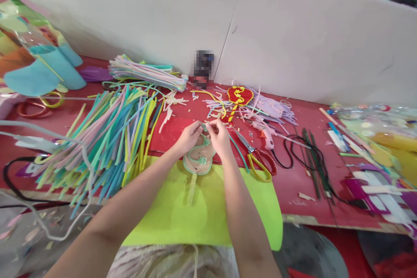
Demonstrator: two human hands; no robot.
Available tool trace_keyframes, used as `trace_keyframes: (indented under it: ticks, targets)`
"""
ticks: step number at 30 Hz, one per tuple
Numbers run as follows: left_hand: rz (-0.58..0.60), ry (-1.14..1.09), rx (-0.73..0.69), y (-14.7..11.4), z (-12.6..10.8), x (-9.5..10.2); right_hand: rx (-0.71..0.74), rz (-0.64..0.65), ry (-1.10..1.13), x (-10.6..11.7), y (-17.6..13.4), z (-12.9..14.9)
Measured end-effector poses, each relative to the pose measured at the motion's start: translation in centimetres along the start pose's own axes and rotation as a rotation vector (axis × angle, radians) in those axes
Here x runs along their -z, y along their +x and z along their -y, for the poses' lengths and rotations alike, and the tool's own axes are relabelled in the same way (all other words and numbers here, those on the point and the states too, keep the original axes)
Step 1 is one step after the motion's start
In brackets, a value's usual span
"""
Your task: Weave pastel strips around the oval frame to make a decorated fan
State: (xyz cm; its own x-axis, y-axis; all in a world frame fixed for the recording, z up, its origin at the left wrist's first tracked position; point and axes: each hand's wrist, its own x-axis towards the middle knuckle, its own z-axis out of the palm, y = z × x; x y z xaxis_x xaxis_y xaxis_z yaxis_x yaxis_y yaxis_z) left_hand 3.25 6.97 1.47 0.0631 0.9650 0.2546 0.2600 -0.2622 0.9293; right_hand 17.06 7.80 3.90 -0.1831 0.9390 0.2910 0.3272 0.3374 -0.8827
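My left hand (190, 135) and my right hand (220, 137) meet over the work, fingertips pinched round a small green curled pipe-cleaner piece (204, 127). Just below them lies a beige rounded craft shape (198, 163) with a mint-green edging and green curls on its face. A pale stick (192, 189) runs down from it over a yellow-green sheet (208, 221). To the right of my right hand rest scissors (259, 160) with red and yellow handles, blades spread, beside a teal pipe cleaner (239, 154). My fingers partly cover the top of the craft shape.
A big heap of pastel pipe cleaners (110, 139) lies at left, with a bundle (146, 74) behind. A pink glue gun (265, 134) with a black cord, a red-and-yellow finished shape (240, 95) and green sticks (314, 165) sit to the right. A white wall (163, 13) stands behind.
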Motion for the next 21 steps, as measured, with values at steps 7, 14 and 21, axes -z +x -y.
trace_keyframes:
  ticks: [7,14,21]
  targets:
    - [0.042,0.066,-0.031,0.0,-0.4,0.5,0.002,0.027,0.01,0.3,0.1,-0.4]
    - [-0.082,0.121,-0.032,-0.3,-0.5,0.1,-0.065,0.014,0.086,0.0,0.2,-0.6]
    - [0.064,0.214,-0.054,0.0,-0.8,1.5,-0.073,0.099,0.069,0.9,0.4,-1.1]
